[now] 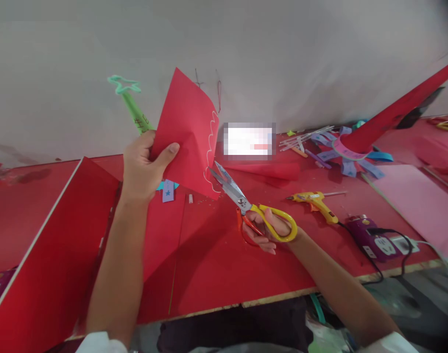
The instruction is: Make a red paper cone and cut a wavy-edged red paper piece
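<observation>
My left hand (144, 166) grips a sheet of red paper (187, 127) by its left side, thumb on the front face, above the red table. A scalloped white line runs down the sheet's right side. In my right hand (266, 228) are scissors (240, 201) with one yellow and one red handle loop, fingers through the loops. Their blades are parted and point up and left, with the tips at the lower right edge of the paper, by the white line. Behind my left hand stands a green paper cone (135, 113) with a fuzzy mint-green star outline on top.
A yellow glue gun (317, 203) and a purple power socket (378, 240) with cables lie at right. Behind them, a red cone (389, 115) with paper strips leans right. A red panel (54, 250) rises at left. Pink board (415, 201) lies far right.
</observation>
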`<state>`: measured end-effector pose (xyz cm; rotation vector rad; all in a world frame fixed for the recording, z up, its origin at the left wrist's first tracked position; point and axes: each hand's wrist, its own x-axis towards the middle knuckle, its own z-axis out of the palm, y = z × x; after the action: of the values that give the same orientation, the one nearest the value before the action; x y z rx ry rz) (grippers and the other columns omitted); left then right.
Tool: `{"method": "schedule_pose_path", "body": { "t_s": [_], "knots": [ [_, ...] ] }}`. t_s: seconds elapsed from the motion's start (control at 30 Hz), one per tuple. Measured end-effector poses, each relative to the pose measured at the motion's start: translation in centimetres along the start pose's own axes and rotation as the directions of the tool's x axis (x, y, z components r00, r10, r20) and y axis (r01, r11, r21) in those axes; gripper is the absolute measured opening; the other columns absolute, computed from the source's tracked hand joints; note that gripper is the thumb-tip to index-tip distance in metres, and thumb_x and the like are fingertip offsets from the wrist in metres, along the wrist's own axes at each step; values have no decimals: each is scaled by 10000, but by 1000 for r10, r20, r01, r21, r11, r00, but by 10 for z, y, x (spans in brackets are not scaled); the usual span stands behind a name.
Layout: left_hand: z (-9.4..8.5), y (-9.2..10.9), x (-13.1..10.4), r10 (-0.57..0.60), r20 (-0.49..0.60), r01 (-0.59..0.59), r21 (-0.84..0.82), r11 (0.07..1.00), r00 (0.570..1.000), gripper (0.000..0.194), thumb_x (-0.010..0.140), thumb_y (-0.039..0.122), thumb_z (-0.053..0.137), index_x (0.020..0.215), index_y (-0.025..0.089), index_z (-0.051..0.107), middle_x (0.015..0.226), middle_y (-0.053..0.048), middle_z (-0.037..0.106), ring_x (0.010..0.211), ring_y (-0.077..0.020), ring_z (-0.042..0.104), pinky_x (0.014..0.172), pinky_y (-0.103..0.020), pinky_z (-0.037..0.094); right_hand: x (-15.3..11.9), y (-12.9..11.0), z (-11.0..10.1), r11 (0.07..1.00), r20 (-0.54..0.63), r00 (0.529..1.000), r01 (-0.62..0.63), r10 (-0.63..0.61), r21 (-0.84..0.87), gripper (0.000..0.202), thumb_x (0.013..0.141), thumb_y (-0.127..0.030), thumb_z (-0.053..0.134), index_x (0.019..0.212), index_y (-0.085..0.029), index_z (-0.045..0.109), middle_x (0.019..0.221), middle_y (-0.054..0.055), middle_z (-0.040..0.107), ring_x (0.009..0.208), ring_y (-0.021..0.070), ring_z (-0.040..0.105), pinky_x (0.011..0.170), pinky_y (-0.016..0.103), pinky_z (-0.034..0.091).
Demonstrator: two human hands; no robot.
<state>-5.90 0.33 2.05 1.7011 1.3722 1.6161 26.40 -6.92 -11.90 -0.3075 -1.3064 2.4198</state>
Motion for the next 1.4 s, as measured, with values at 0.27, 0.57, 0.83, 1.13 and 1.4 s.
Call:
{"method": "schedule_pose_path", "body": {
  "t_s": [0.27,0.57,0.83,1.13,1.4],
  "knots": [
    [2,-6,-1,11,7,-11,-20,1000,1000,431,828,616,914,953,235,755,909,-20,733,1006,-300,740,932,-500,653,-1,5,-2,999,4,999,-54,54,-9,763,876,-1000,457,924,-240,487,603,-117,452,328,67,310,351,279,520],
    [13,-3,-6,-63,68,72,-139,988,996,505,776,632,944,1013,229,754,988,-44,768,1111,-347,756,966,-550,671,7,5,5,996,-45,995,84,-84,-9,690,912,-947,513,937,-263,417,648,-115,481,349,62,314,308,218,406],
    [21,-5,-6,-22,90,30,-88,996,996,491,794,673,900,991,245,761,986,-64,775,962,-309,788,831,-509,718,16,16,10,938,-199,950,176,-242,-299,759,914,-956,486,1006,-205,557,674,-96,441,446,77,358,412,227,413],
    [15,-4,-2,-10,233,30,-82,996,972,619,884,541,875,1433,334,677,1534,-86,666,1282,-360,743,991,-494,717,14,24,6,862,-230,931,143,-284,-487,748,982,-899,445,1180,-190,585,901,-4,554,637,99,469,598,241,464],
    [14,-6,-4,-20,304,43,-71,997,952,667,928,504,834,1540,341,625,1623,-77,611,1393,-379,683,1062,-497,686,16,25,6,890,-294,910,144,-290,-432,756,924,-921,531,1090,-188,613,735,-54,482,586,97,410,520,215,461]
  ]
}}
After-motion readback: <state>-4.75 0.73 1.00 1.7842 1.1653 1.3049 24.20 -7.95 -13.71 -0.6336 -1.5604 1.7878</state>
